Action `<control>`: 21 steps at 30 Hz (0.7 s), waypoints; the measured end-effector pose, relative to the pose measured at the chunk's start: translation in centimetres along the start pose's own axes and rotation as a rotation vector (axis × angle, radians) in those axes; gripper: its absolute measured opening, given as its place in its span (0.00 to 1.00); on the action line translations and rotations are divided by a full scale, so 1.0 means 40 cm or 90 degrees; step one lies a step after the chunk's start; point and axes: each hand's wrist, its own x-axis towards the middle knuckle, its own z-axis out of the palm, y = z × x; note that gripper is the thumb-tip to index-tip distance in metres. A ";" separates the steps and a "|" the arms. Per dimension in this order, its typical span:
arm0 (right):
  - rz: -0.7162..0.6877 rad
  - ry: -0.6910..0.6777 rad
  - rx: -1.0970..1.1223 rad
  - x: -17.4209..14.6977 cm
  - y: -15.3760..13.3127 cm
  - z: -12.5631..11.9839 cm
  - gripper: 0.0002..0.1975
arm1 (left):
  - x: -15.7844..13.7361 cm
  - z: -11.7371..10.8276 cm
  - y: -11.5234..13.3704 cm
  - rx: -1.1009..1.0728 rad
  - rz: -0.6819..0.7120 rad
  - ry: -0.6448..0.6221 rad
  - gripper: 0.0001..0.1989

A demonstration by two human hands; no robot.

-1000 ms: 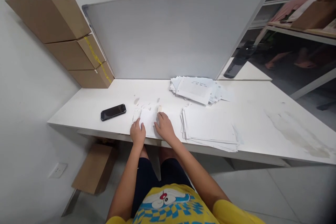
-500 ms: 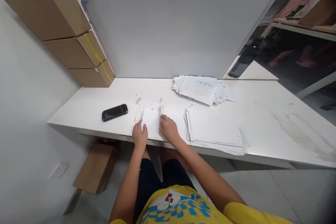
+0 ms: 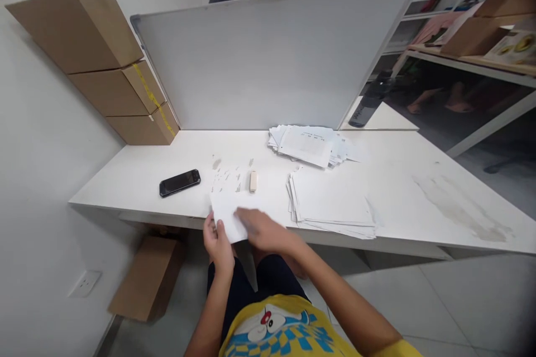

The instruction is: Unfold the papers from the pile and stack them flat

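Observation:
A small white sheet of paper [image 3: 226, 216] is in my left hand [image 3: 218, 242], which pinches its left side at the table's front edge. The sheet is tilted and partly out over the edge. My right hand [image 3: 262, 228] lies across the paper's right side, smeared by motion, so its grip is unclear. Just beyond the paper, a small cream-coloured oblong block [image 3: 253, 182] rests on the table with no hand on it; its kind is not plain. A stack of larger white sheets [image 3: 330, 198] lies to the right of my right hand.
A black phone [image 3: 180, 183] lies at the left on the white table [image 3: 138, 173]. Messy printed sheets [image 3: 307, 145] sit at the back, before a leaning whiteboard [image 3: 259, 67]. Cardboard boxes [image 3: 104, 33] are stacked back left. A dark bottle [image 3: 368, 106] stands back right.
My right hand has let go of the cream block and moved onto the paper. The paper has been lifted and drawn toward me over the table edge, with my left hand gripping it.

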 end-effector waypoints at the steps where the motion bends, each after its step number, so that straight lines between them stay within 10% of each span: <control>1: -0.034 -0.001 0.029 -0.026 -0.023 0.009 0.34 | -0.014 -0.003 0.018 -0.060 -0.037 0.025 0.22; 6: -0.064 0.090 0.037 -0.106 -0.043 0.007 0.32 | -0.045 0.014 0.088 -0.213 -0.102 -0.020 0.26; 14: 0.131 0.414 -0.296 -0.287 0.174 -0.126 0.27 | -0.008 0.079 0.104 -0.070 0.049 -0.234 0.18; 21: 0.247 0.159 -0.285 -0.340 0.307 -0.101 0.24 | 0.173 0.116 -0.044 0.276 0.198 -0.276 0.22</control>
